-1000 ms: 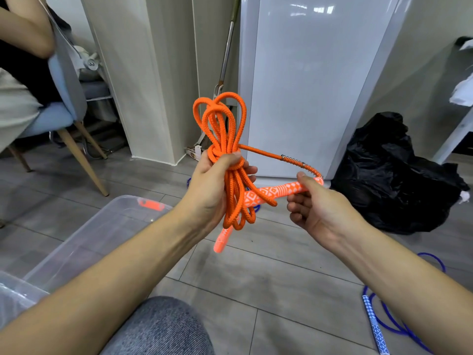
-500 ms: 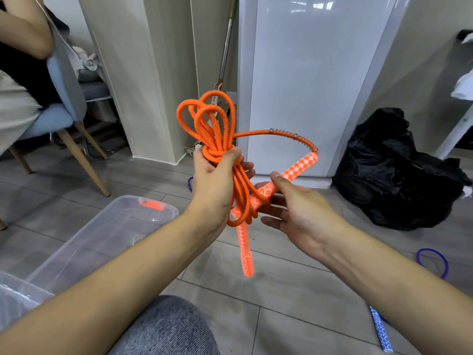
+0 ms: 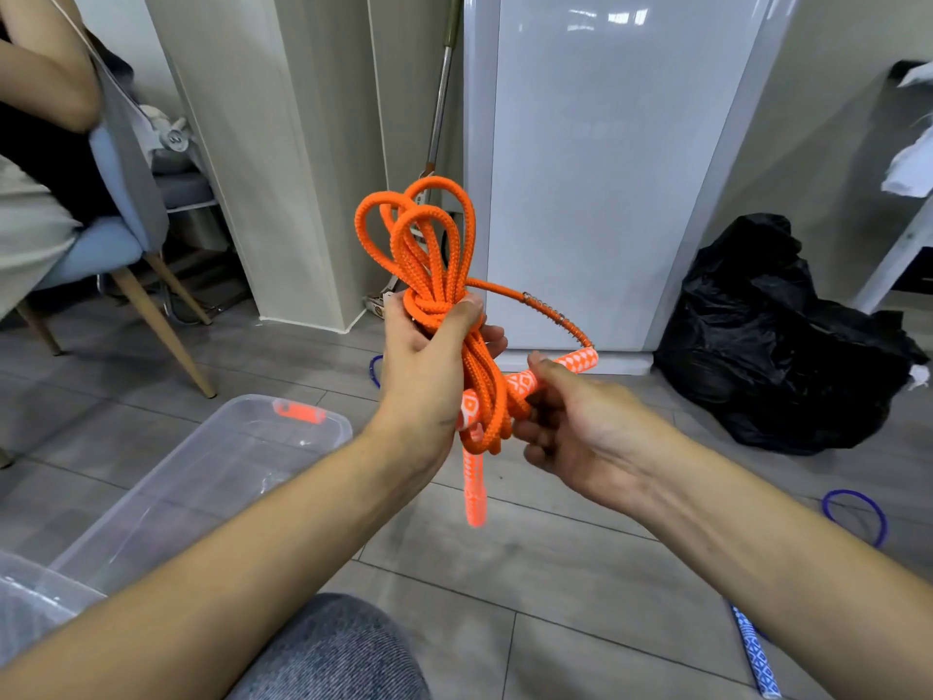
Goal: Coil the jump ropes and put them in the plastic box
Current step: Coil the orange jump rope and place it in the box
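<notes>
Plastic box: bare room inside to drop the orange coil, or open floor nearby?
The plastic box looks bare inside. Bare floor lies between it and the blue jump rope. It is crowded right, by the black bag, and left, by chair legs.

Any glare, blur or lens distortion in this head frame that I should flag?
Head view: wide-angle bending bows the white cabinet edges and stretches the forearms at the corners; ceiling lights glare on the cabinet's glossy top; the hanging orange handle is slightly motion-blurred; the orange rope and both hands, left hand and right hand, are sharp; lighting is soft and even, shadows faint.
</notes>
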The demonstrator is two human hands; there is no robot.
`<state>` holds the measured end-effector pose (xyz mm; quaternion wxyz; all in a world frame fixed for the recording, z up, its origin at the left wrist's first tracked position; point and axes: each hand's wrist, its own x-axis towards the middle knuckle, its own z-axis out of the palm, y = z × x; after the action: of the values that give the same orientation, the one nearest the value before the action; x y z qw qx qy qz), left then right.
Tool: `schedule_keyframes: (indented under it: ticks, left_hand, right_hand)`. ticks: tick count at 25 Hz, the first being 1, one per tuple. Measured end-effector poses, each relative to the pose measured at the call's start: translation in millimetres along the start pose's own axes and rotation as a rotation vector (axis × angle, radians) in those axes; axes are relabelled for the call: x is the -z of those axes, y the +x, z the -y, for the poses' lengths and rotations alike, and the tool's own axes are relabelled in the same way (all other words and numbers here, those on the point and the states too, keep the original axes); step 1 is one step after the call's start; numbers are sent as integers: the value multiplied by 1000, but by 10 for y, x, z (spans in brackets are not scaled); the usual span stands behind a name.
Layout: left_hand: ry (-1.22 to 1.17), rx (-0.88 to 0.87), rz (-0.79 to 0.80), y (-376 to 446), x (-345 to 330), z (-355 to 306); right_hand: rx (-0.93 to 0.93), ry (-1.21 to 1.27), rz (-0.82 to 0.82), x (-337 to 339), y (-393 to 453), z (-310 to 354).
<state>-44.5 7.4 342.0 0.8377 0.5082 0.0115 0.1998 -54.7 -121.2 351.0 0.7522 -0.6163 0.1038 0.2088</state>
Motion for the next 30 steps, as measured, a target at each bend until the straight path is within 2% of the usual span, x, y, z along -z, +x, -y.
schedule_keyframes:
  ticks: [4, 6, 9, 11, 16, 18, 22, 24, 26, 29, 30]
  left_hand:
    - [55, 34, 74, -8, 15, 63]
    - [128, -30, 93, -15, 32, 92]
    - [275, -154, 56, -30, 64, 101]
    - [278, -159, 36, -26, 69, 99]
    - [322, -132, -12, 94, 178, 126]
    - [382, -80, -1, 134, 255, 119]
    - [319, 201, 40, 131, 300, 118]
    - [196, 280, 31, 127, 295, 121]
    - [127, 266, -12, 146, 279, 134]
    - [48, 227, -86, 156, 269, 126]
    - [7, 224, -120, 179, 292, 109]
  right_hand:
    - [41, -216, 117, -21, -65, -17]
    - [22, -295, 188, -22, -131, -7]
    - [-113, -229, 390, 11, -238, 39]
    - [-138, -144, 487, -22, -283, 23]
    - [11, -138, 360, -10, -194, -48]
    - [109, -243, 249, 130, -114, 3]
    - [335, -583, 98, 381, 7, 92]
    - [400, -621, 78, 423, 33, 99]
    - [402, -571, 42, 420, 66, 86]
    - [288, -470, -24, 392, 121, -11]
    - [245, -464, -2, 398, 112, -46]
